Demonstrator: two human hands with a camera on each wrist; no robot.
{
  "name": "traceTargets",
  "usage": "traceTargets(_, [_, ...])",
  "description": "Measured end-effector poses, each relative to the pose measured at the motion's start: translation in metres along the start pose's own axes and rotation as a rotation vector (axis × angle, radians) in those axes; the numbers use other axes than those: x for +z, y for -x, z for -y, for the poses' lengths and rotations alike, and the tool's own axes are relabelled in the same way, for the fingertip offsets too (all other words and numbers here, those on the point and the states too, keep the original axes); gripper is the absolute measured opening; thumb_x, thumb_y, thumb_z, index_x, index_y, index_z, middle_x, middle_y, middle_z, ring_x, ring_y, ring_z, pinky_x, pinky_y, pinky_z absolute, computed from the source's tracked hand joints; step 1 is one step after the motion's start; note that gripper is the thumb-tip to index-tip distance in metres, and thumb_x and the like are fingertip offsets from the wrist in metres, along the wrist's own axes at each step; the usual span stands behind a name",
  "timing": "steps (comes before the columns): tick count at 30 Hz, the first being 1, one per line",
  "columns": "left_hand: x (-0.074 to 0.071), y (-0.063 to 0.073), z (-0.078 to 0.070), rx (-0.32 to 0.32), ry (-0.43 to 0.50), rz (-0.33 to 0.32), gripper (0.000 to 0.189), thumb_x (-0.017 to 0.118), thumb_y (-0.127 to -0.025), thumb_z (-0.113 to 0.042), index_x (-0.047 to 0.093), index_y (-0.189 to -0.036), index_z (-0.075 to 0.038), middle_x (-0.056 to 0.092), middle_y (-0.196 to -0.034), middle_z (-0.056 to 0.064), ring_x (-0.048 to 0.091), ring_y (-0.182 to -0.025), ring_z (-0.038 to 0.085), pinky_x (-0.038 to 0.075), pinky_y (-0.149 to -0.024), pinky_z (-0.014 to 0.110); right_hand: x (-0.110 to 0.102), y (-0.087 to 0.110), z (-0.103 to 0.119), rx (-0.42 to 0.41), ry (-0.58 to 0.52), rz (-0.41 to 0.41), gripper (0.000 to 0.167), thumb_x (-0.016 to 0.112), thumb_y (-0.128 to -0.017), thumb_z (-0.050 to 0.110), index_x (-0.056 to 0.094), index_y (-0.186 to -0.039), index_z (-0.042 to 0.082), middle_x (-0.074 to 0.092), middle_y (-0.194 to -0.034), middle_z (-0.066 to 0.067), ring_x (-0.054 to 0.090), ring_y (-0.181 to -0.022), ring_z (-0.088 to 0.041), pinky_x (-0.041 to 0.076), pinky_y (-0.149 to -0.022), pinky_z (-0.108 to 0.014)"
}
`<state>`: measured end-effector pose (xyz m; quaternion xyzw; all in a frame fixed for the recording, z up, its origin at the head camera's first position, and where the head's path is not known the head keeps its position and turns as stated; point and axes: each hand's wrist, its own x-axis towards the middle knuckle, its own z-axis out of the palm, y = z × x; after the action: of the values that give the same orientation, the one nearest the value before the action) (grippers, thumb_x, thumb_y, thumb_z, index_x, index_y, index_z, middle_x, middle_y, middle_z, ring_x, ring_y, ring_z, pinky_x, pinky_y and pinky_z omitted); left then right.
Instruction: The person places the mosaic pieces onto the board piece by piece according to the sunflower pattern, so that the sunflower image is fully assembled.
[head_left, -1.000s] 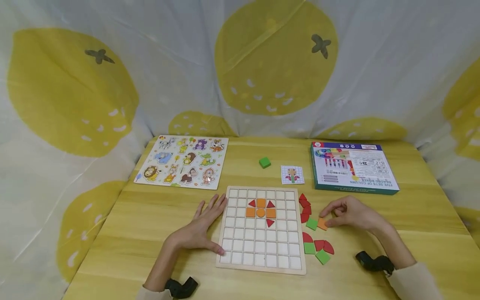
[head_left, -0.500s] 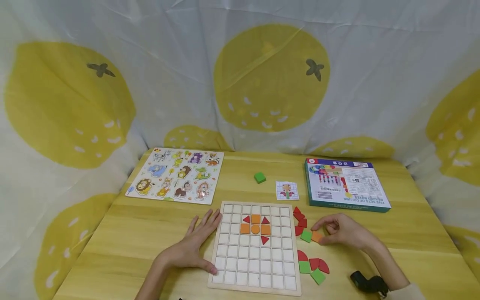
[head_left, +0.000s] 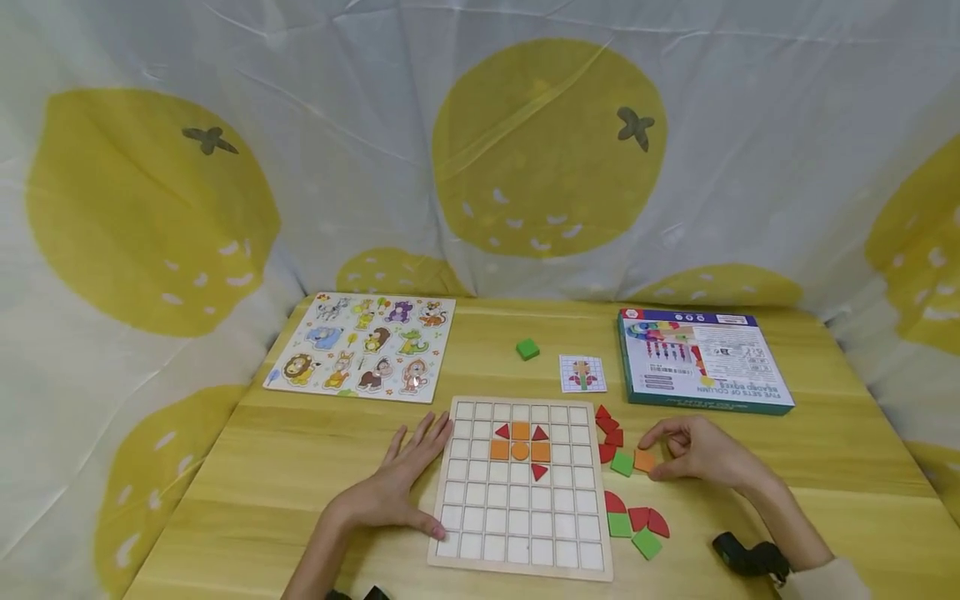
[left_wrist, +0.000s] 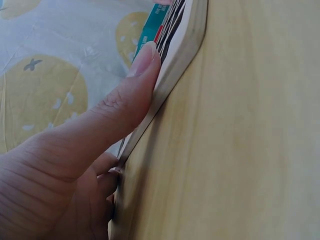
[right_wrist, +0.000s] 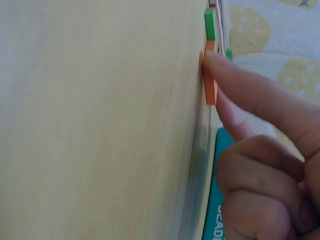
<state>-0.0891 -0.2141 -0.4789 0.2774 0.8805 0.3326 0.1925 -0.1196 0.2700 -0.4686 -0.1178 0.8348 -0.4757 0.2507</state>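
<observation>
A wooden grid board lies in front of me. Orange squares, an orange round piece and red triangles sit in its upper cells. My left hand is spread along the board's left side, its thumb on the rim near the lower corner and its fingertips by the upper left edge. Right of the board, my right hand pinches an orange square tile between thumb and index finger, low at the table. The other fingers are curled in. A green square tile is just left of the orange one.
Red pieces line the board's right edge; more red and green pieces lie lower. Beyond are a pattern card, a green block, a bead game box and an animal puzzle. A lemon-print curtain stands behind.
The orange tile has turned slightly and now lies squarer to the board, in the right hand's fingers. My left hand keeps its place on the board. The head view has shifted.
</observation>
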Motion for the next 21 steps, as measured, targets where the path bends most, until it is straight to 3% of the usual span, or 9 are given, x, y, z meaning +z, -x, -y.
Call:
traceTargets(5, [-0.001,-0.001,-0.002,-0.01,0.0,0.018,0.143,0.095,-0.065,-0.049,0.002,-0.167,-0.01,-0.006,-0.176,0.01,-0.014,-0.161,0.039,-0.018,-0.125,0.063,0.0,0.001,0.002,0.009,0.029,-0.028,0.033,0.087,-0.082,0.014,0.073,-0.109,0.0,0.037,-0.065,0.004,0.033,-0.056,-0.006,0.025,-0.05,-0.023])
traceTargets(15, [-0.004,-0.008,-0.002,0.018,-0.03,0.029,0.142,0.094,-0.067,-0.048,0.001,-0.167,-0.009,-0.007,-0.175,0.013,-0.014,-0.161,0.04,-0.016,-0.125,0.066,-0.008,0.003,0.014,0.014,0.138,-0.119,0.032,0.084,-0.087,0.02,0.075,-0.111,0.002,0.033,-0.064,0.005,0.03,-0.056,-0.006,0.025,-0.049,-0.023])
traceTargets(18, [-0.004,-0.007,-0.002,0.015,-0.034,0.032,0.142,0.094,-0.067,-0.048,0.001,-0.167,-0.007,-0.007,-0.175,0.013,-0.013,-0.161,0.041,-0.016,-0.125,0.066,0.002,0.001,0.026,0.001,0.122,-0.123,0.032,0.083,-0.087,0.023,0.076,-0.113,0.005,0.032,-0.064,0.004,0.03,-0.056,-0.006,0.024,-0.049,-0.022])
traceTargets(21, [-0.004,-0.005,-0.003,0.002,-0.027,0.037,0.143,0.095,-0.066,-0.047,0.001,-0.167,-0.007,-0.007,-0.175,0.013,-0.014,-0.161,0.04,-0.016,-0.125,0.066,0.026,-0.007,0.046,-0.007,0.085,-0.097,0.03,0.084,-0.087,0.023,0.077,-0.112,0.007,0.031,-0.064,0.004,0.029,-0.056,-0.008,0.024,-0.05,-0.023])
